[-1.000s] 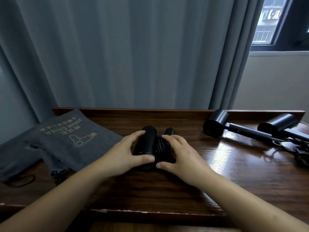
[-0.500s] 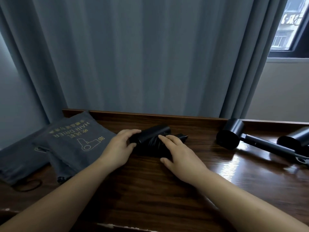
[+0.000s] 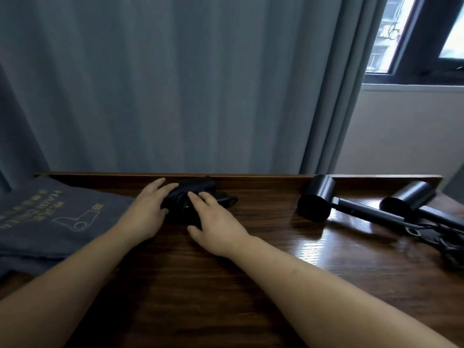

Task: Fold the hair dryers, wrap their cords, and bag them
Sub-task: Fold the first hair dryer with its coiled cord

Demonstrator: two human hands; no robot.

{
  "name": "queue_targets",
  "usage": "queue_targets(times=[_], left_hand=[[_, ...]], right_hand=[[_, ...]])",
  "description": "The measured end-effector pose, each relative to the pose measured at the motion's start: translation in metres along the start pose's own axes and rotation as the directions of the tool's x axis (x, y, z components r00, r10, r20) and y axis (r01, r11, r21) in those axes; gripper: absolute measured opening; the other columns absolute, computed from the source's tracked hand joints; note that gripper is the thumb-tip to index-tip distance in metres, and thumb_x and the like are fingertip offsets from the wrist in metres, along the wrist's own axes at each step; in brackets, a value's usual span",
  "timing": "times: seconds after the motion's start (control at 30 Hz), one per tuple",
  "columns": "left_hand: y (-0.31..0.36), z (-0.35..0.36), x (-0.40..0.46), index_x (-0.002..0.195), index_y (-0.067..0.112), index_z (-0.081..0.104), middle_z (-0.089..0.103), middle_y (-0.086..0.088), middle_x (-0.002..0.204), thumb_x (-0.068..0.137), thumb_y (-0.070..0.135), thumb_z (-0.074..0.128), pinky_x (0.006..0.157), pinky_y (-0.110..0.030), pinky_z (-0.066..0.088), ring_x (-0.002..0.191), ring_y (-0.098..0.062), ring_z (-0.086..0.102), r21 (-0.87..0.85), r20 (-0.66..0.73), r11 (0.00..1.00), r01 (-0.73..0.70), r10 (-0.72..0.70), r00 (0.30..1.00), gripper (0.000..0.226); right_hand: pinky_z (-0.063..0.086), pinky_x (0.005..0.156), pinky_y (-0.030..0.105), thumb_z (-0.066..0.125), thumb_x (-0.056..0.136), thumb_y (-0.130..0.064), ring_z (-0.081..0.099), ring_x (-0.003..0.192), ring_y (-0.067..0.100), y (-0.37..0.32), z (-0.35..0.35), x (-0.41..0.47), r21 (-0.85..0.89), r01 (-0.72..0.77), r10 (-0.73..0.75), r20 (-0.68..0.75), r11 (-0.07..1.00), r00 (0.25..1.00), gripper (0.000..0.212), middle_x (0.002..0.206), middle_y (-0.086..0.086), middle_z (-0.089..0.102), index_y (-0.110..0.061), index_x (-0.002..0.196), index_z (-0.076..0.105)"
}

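Both hands, the left hand (image 3: 148, 212) and right hand (image 3: 216, 219), rest flat-fingered on the folded hair dryer (image 3: 193, 194) at twelve o'clock, likely steadying its wrapped cord before reaching the bag (image 3: 52, 219) at nine.

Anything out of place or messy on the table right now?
Nothing damaged or spilled. The cords of the two unfolded hair dryers on the right lie in a loose tangle near the table edge. Both hands rest on the wrapped dryer.
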State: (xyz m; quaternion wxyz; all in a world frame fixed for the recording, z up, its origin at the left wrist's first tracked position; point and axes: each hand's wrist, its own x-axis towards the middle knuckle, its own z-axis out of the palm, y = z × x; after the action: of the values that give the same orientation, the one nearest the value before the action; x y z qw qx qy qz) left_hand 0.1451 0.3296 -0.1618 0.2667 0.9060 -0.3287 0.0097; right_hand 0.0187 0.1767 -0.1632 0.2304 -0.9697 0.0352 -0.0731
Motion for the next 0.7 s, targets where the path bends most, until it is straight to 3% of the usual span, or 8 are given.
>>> queue_targets(times=[0.17, 0.27, 0.33, 0.5, 0.7], left_hand=[[0.011, -0.004, -0.008, 0.154, 0.026, 0.036, 0.016, -0.002, 0.167, 0.09, -0.014, 0.045, 0.124, -0.037, 0.004, 0.155, -0.02, 0.001, -0.001, -0.055, 0.999, -0.054, 0.054, 0.997, 0.076], [0.037, -0.004, -0.014, 0.145, 0.017, 0.05, 0.034, -0.003, 0.16, 0.087, -0.016, 0.043, 0.123, -0.032, 0.006, 0.154, -0.019, 0.011, 0.015, -0.208, 0.987, -0.162, 0.162, 0.965, 0.068], [0.063, -0.001, -0.018, 0.14, 0.014, 0.056, 0.044, -0.002, 0.153, 0.087, -0.013, 0.045, 0.121, -0.029, 0.01, 0.152, -0.017, 0.019, 0.01, -0.238, 0.97, -0.243, 0.239, 0.942, 0.06], [0.136, 0.021, -0.024, 0.138, 0.023, 0.056, 0.048, 0.01, 0.145, 0.097, 0.005, 0.053, 0.117, -0.025, 0.018, 0.144, -0.008, 0.03, -0.073, -0.161, 0.906, -0.416, 0.401, 0.902, 0.045], [0.206, 0.075, -0.016, 0.137, 0.026, 0.057, 0.05, 0.012, 0.142, 0.097, 0.021, 0.06, 0.115, -0.03, 0.031, 0.139, -0.01, 0.041, -0.116, -0.068, 0.84, -0.53, 0.525, 0.848, 0.04]], right_hand=[[0.034, 0.118, 0.04, 0.059, 0.1, -0.032, 0.031, 0.148, 0.029, 0.001, -0.008, -0.008, 0.025, 0.042, -0.042, 0.0, 0.999, 0.999, 0.078, 0.169, 0.003, 0.006, -0.029, 0.161, 0.011], [0.037, 0.117, 0.042, 0.059, 0.1, -0.031, 0.034, 0.146, 0.027, 0.01, -0.022, -0.024, 0.031, 0.061, -0.058, -0.087, 0.998, 0.995, 0.072, 0.166, 0.002, 0.017, -0.026, 0.16, 0.02], [0.038, 0.116, 0.043, 0.059, 0.099, -0.031, 0.036, 0.143, 0.024, 0.02, -0.033, -0.04, 0.025, 0.062, -0.058, -0.142, 0.998, 0.988, 0.069, 0.162, 0.001, 0.025, -0.026, 0.159, 0.024], [0.036, 0.117, 0.041, 0.06, 0.098, -0.033, 0.033, 0.144, 0.022, 0.065, -0.063, -0.091, -0.044, -0.006, -0.004, -0.215, 0.999, 0.976, 0.065, 0.159, -0.001, 0.031, -0.03, 0.156, 0.029], [0.037, 0.115, 0.04, 0.061, 0.096, -0.031, 0.039, 0.136, 0.023, 0.132, -0.093, -0.149, -0.131, -0.145, 0.09, -0.357, 0.981, 0.93, 0.061, 0.148, 0.002, 0.044, -0.023, 0.152, 0.039]])
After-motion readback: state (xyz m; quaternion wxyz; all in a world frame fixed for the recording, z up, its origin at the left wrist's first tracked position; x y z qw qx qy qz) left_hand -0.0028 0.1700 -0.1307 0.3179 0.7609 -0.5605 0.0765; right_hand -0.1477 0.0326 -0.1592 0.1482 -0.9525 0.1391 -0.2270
